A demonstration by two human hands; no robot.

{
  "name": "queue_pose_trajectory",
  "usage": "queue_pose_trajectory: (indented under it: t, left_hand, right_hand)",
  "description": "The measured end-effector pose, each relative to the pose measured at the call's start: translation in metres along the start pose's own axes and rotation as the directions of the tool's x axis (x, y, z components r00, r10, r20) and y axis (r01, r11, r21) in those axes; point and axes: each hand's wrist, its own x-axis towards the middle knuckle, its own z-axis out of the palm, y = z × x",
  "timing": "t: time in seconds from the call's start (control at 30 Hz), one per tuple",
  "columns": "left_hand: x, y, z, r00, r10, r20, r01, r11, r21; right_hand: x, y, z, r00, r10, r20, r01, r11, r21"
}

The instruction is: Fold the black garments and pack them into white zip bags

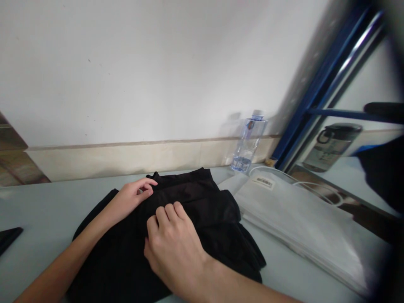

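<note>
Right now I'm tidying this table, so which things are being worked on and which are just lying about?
In hand:
black cloth
left hand, pinching the cloth's edge
right hand, fingers curled on the cloth

Lying about:
water bottle by the wall
white bags beside the cloth
dark flat thing at the table's left edge
mug beyond the blue frame

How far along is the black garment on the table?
Done: black garment lies on the table, partly gathered. In hand: left hand pinches its top edge, right hand presses the middle. Left: right side is bunched, not yet flat.
</note>
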Motion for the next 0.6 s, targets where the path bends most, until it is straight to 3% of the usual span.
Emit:
queue_pose_trajectory:
  t: [0.17,0.33,0.4,0.47,0.6]
  left_hand:
    - [-0.008,-0.002,-0.017,0.992,0.067,0.104,-0.061,0.996,-0.059]
    - [-0.018,-0.005,-0.027,0.943,0.049,0.329,-0.025,0.997,-0.078]
    - [-0.020,-0.002,-0.027,0.943,0.033,0.332,0.005,0.994,-0.112]
    - [-0.020,0.007,-0.027,0.960,0.046,0.276,0.018,0.974,-0.224]
    - [-0.012,0.048,-0.029,0.991,0.097,0.087,-0.029,0.814,-0.580]
  right_hand:
    - [0.002,0.002,-0.005,0.993,-0.009,0.114,-0.004,0.994,0.110]
    - [0.008,0.017,-0.016,0.989,0.071,0.129,-0.111,0.938,0.329]
    - [0.011,0.030,-0.032,0.986,0.085,0.145,-0.147,0.854,0.499]
    - [0.015,0.047,-0.053,0.983,0.081,0.163,-0.172,0.704,0.689]
    - [0.026,0.095,-0.100,0.982,0.065,0.178,-0.189,0.415,0.890]
